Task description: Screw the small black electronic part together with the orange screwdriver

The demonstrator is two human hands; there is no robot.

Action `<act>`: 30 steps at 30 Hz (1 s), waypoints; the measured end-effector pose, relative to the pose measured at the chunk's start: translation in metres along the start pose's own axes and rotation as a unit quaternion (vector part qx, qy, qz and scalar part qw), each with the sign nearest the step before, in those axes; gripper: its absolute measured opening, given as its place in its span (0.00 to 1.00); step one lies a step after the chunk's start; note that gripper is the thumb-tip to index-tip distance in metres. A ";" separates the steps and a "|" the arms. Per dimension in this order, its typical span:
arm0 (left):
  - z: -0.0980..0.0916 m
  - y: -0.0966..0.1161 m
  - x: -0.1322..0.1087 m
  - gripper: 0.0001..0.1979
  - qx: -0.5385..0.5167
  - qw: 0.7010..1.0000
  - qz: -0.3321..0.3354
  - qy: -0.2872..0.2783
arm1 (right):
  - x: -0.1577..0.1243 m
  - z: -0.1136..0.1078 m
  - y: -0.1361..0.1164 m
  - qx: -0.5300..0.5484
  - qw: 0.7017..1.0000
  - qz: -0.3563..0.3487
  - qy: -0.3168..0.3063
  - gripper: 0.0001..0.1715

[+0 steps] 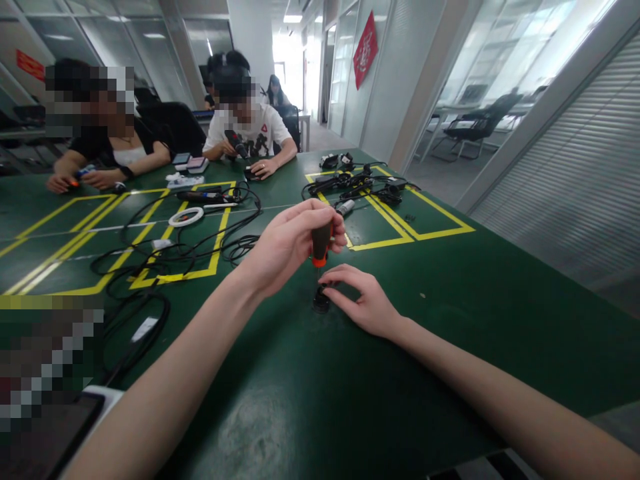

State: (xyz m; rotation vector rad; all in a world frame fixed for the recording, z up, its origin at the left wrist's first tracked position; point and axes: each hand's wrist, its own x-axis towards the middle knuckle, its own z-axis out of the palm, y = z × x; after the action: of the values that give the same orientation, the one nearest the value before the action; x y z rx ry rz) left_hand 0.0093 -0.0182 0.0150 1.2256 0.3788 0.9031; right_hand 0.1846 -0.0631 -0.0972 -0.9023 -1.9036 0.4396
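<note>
My left hand [295, 243] is closed round the handle of a screwdriver [321, 245], dark with an orange-red collar. The screwdriver stands upright, its thin shaft pointing down at a small black round part [321, 301] on the green table. With thumb and fingertips, my right hand [363, 297] pinches the top of that black part, just below the screwdriver's collar. The tip of the shaft is too small to make out where it meets the part.
Black cables [200, 250] sprawl over the green table [475, 333] on the left, near a white ring [186, 217]. More black devices and cables [357, 181] lie inside yellow tape at the back. Two people sit across the table, handling tools. A tablet-like device [70, 433] is at bottom left.
</note>
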 end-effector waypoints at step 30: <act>0.002 0.002 0.001 0.12 0.024 1.000 0.007 0.014 | 0.004 0.002 -0.004 0.079 0.991 0.105 0.001 0.02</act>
State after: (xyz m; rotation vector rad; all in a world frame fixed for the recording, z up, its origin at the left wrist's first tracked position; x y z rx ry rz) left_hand 0.0102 -0.0187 0.0176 1.2626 0.4170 0.9279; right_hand 0.1798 -0.0625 -0.0931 -1.0013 -1.7513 0.7052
